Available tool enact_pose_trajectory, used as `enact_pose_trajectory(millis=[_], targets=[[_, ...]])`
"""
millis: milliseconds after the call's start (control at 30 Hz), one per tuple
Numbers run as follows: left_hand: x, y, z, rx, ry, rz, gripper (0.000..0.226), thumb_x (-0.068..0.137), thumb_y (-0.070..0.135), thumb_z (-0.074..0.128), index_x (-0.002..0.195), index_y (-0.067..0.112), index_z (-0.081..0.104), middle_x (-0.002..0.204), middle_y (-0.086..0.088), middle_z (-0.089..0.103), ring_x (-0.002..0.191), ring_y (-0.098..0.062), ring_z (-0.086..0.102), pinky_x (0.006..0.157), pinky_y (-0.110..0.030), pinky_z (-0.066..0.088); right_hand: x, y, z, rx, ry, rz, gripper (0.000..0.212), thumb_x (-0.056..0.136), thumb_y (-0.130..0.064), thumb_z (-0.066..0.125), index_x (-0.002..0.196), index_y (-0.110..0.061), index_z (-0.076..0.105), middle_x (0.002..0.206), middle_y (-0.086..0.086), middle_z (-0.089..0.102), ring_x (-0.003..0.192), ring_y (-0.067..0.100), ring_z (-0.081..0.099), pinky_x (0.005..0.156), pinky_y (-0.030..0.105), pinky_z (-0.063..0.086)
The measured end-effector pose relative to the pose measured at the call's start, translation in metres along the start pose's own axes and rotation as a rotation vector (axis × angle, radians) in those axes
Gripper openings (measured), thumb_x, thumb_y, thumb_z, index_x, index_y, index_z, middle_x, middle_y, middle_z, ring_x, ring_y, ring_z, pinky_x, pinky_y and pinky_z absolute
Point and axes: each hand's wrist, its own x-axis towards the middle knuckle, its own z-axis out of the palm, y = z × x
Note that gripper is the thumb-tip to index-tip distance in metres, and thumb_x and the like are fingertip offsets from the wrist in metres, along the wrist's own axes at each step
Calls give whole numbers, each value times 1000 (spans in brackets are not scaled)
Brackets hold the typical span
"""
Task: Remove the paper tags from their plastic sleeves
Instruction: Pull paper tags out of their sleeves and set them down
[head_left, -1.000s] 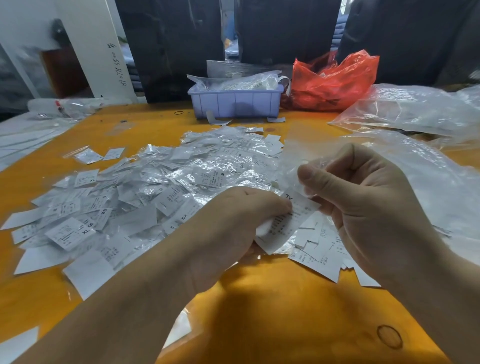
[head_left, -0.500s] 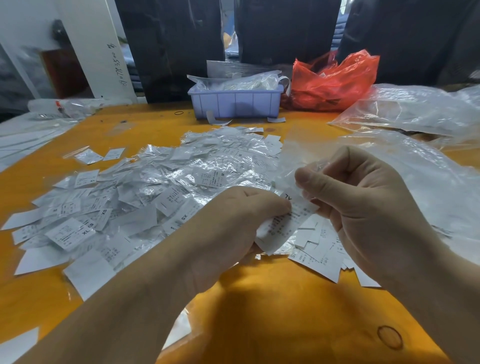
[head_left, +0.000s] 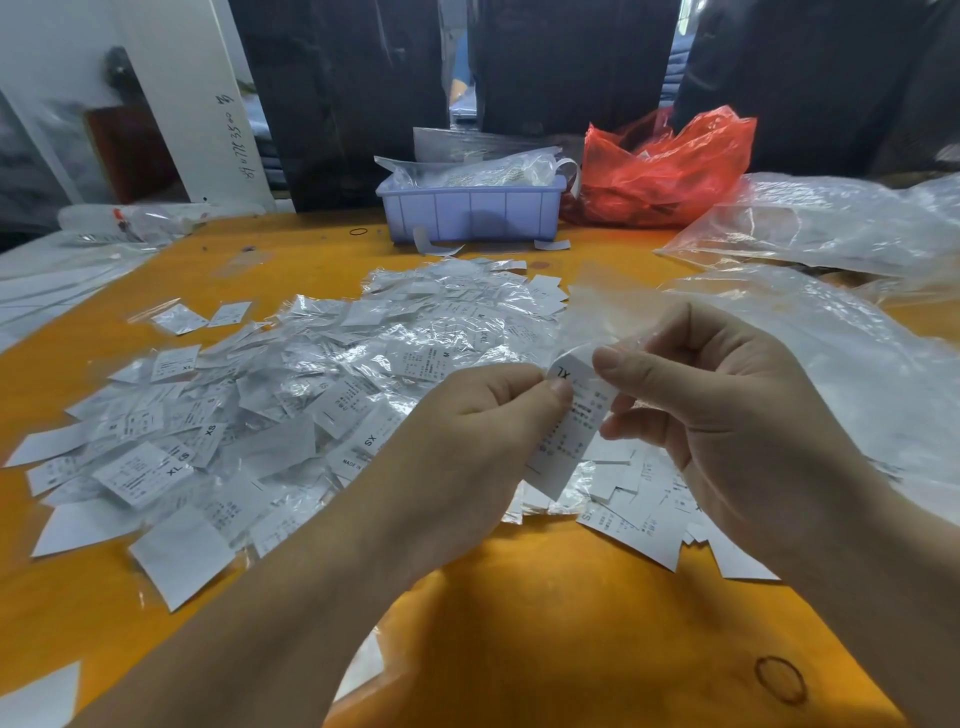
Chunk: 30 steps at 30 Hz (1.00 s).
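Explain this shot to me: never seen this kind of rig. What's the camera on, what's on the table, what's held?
No robot: a person's bare hands, filmed by a head-worn camera looking forward and down. The left hand pinches a paper tag printed XL; the right hand pinches its clear plastic sleeve, apparently pulling the two apart. On the orange table lie a pile of sleeved tags, loose bare tags, a lilac tray, a red bag and clear bags.

"XL" on held tag (head_left: 566, 415)
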Motion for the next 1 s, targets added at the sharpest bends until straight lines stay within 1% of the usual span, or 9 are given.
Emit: enact_pose_trajectory(millis=[133, 233, 400, 500, 600, 700, 767, 900, 1000], targets=[[0, 0, -1, -24, 7, 10, 34, 90, 46, 48, 86, 22, 71, 52, 17, 49, 47, 1, 43, 46, -13, 34, 0, 0, 0, 7, 10, -12, 27, 58, -27, 74, 68, -12, 54, 62, 5, 61, 61, 20, 60, 55, 26, 53], [0, -1, -2, -78, 6, -5, 32, 100, 34, 50, 85, 16, 71, 52, 18, 49, 46, 2, 43, 44, -9, 33, 0, 0, 0, -2, 1, -40, 26, 61, -25, 74, 75, -12, 56, 61, 3, 61, 59, 18, 60, 56, 28, 55], [-1, 1, 1, -218, -36, -27, 31, 99, 26, 48, 80, 17, 70, 50, 18, 50, 42, 4, 44, 42, -6, 33, -2, 0, 3, -77, -4, -117, 31, 66, -27, 71, 88, -7, 61, 61, 1, 64, 57, 16, 60, 56, 28, 56], [0, 1, 2, -225, -66, -13, 30, 100, 26, 47, 85, 16, 70, 51, 17, 51, 43, 3, 46, 42, -6, 34, -2, 1, 4, -86, -19, -112, 29, 69, -35, 68, 78, -7, 66, 64, 6, 67, 59, 19, 61, 55, 27, 55], [0, -1, 1, -141, -28, 13, 31, 100, 33, 49, 92, 17, 73, 53, 19, 54, 46, 3, 47, 44, -7, 34, -1, 1, 3, -113, -52, -72, 29, 73, -38, 64, 71, -10, 67, 64, 6, 67, 58, 17, 61, 56, 27, 54], [1, -3, 2, -24, 32, 50, 36, 91, 48, 46, 90, 23, 72, 57, 18, 53, 53, 2, 46, 55, -16, 35, -1, 1, 2, -134, -83, -44, 29, 71, -43, 63, 65, -15, 69, 62, 6, 65, 56, 15, 58, 53, 25, 51], [1, -4, 1, -12, 71, 58, 38, 88, 51, 46, 87, 20, 68, 56, 15, 47, 52, -1, 42, 54, -20, 34, -1, 0, 2, -137, -72, -53, 30, 69, -46, 65, 58, -19, 67, 57, 4, 61, 52, 15, 52, 51, 25, 48], [0, -3, 0, -4, 121, 51, 35, 98, 45, 48, 86, 18, 67, 52, 16, 44, 47, 0, 41, 45, -13, 34, 0, 3, 0, -172, -82, -78, 34, 70, -46, 67, 61, -13, 66, 50, 0, 53, 46, 13, 44, 49, 25, 43], [0, -3, -2, -39, 124, 35, 31, 101, 37, 48, 83, 19, 67, 51, 18, 47, 46, 1, 43, 44, -11, 35, 0, 3, 1, -202, -104, -86, 30, 71, -44, 67, 68, -15, 71, 49, -1, 52, 45, 12, 44, 47, 24, 42]])
